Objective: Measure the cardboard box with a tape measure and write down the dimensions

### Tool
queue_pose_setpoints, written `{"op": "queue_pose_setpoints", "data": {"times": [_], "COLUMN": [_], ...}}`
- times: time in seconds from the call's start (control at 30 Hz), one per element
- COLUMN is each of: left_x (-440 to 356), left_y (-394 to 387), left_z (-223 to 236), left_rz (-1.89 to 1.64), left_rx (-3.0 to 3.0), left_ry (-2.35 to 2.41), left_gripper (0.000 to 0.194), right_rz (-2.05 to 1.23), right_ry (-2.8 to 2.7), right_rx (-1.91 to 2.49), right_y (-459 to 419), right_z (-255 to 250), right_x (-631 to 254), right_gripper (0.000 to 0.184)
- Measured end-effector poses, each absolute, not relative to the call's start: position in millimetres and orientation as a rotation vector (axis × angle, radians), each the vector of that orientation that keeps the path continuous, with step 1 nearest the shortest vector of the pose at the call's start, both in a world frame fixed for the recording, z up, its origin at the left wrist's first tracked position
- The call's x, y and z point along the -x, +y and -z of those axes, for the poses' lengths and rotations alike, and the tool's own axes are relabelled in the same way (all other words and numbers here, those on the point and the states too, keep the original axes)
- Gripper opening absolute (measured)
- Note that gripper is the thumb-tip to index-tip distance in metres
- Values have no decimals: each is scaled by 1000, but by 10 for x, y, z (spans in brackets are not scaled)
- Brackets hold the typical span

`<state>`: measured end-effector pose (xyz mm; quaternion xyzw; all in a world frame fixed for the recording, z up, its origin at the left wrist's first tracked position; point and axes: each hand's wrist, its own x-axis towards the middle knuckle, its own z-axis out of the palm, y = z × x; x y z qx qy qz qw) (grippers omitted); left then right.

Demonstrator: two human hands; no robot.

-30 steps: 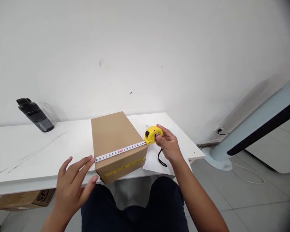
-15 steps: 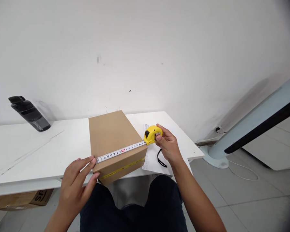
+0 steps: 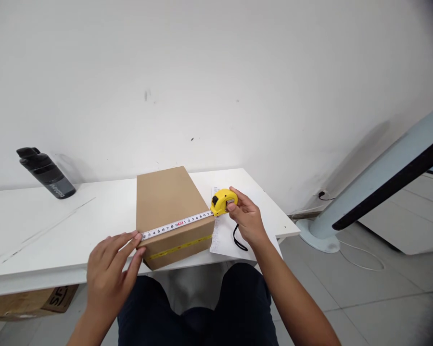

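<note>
A brown cardboard box [image 3: 169, 194] with a yellow printed strip along its front side sits on the white table. Across the box's top, near the front edge, stretches a white tape measure blade [image 3: 176, 225]. My left hand [image 3: 111, 269] presses the blade's end at the box's front left corner, fingers on top and thumb at the side; the tip is hidden. At the front right corner, my right hand [image 3: 248, 216] grips the yellow tape measure case [image 3: 222, 201]. A black wrist strap [image 3: 239, 240] hangs below it over a sheet of paper [image 3: 263, 235] with writing.
A dark bottle [image 3: 46, 173] stands at the left of the white table [image 3: 32, 230], against the wall. Another cardboard box [image 3: 29, 302] is under the table. To the right, a pale tower-shaped appliance [image 3: 364, 185] stands on the tiled floor with its cable.
The view has shifted slightly. Both hands stay at the box's corners, and the tape blade keeps about the same length across the top.
</note>
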<state>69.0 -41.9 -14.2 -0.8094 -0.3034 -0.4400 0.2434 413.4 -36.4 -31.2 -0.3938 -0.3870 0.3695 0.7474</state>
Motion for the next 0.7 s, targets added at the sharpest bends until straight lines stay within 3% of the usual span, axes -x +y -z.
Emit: {"op": "queue_pose_setpoints", "data": {"times": [0.23,0.43,0.57,0.7], "left_x": [-773,-1360,-1655,-1692], "left_y": [-452,-1081,-1218,-1166], "left_z": [191,434,541,640], "left_rz": [1253,1726,1695,1658], "left_rx": [1953,2220,2376,2430], "left_ry": [-879,-998,-986,-1024], "left_gripper": [39,46,32,45], "right_rz": [-750,-809,-795,-926], "right_ry": [-844,-988,-1146,-1109], "right_rx": [831,827,869,902], "right_y": [-622,-1169,-1350,-1319], "right_z": [210,352,420,472], "right_x": [-3974,-3705,-3584,-3574], "right_gripper": [52,46,48,54]}}
